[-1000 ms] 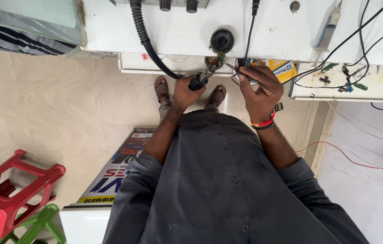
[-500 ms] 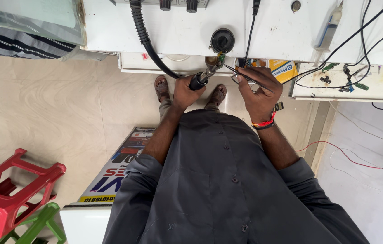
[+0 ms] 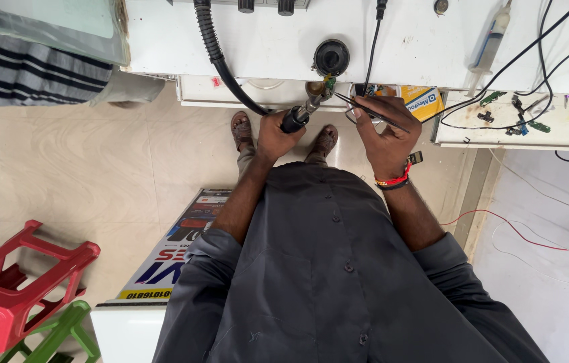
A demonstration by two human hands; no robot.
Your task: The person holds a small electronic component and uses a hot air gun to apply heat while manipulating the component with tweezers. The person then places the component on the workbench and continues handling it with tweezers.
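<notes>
Here the left hand (image 3: pixel 278 134) is wrapped round the black handle of a hot-air tool (image 3: pixel 300 115), its nozzle aimed at a small green circuit board (image 3: pixel 329 83) at the white desk (image 3: pixel 419 47) edge. The right hand (image 3: pixel 385 138) pinches metal tweezers (image 3: pixel 365 111) toward it. A syringe (image 3: pixel 493 40) lies on the desk; its contents are unreadable, and the tweezer tips are hard to make out.

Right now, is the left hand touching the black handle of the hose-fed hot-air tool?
Touching. The head view shows the left hand wrapped around the black handle, fingers closed over it with no gap.
</notes>
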